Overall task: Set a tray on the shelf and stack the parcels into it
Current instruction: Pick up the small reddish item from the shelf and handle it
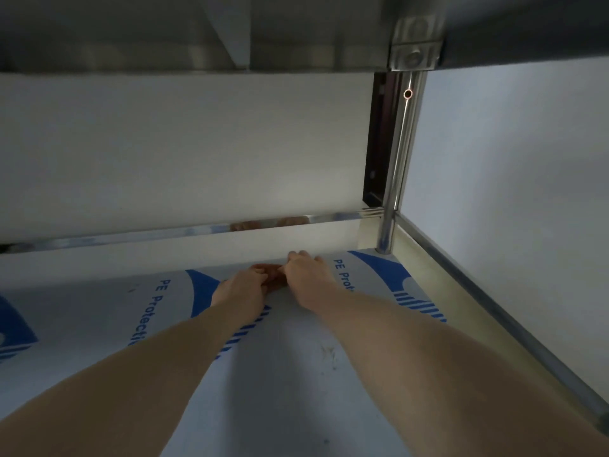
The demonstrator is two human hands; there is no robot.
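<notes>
No tray and no parcel is in view. Both my bare arms reach deep onto a steel shelf (pixel 296 374) covered with white protective film printed in blue. My left hand (pixel 244 286) and my right hand (pixel 306 275) lie close together at the far edge of the film, near the back rail (pixel 164 234). The fingers of both hands are curled down onto the surface and touch between the hands. A reddish-brown patch (pixel 268 275) shows between them; I cannot tell whether it is fingers in shadow or something held.
A shiny steel post (pixel 393 179) stands at the back right corner. The shelf's right rim (pixel 514 321) runs toward me along a pale wall. The underside of an upper shelf (pixel 197 31) hangs close overhead. A white wall lies behind.
</notes>
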